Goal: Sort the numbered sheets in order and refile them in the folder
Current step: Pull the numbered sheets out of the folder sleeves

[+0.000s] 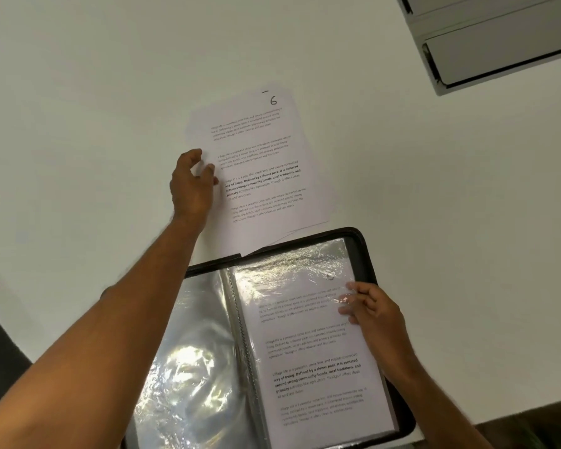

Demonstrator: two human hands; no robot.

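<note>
Left hand (191,186) loosely curled, fingertips touching sheet 6 (259,163) — right hand (370,306) pinches the folder (363,241) sleeve edge.

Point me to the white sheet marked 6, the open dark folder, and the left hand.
white sheet marked 6 (266,157): head view, printed middle.
open dark folder (363,244): head view, top right rim.
left hand (191,186): head view, back of hand.
</note>
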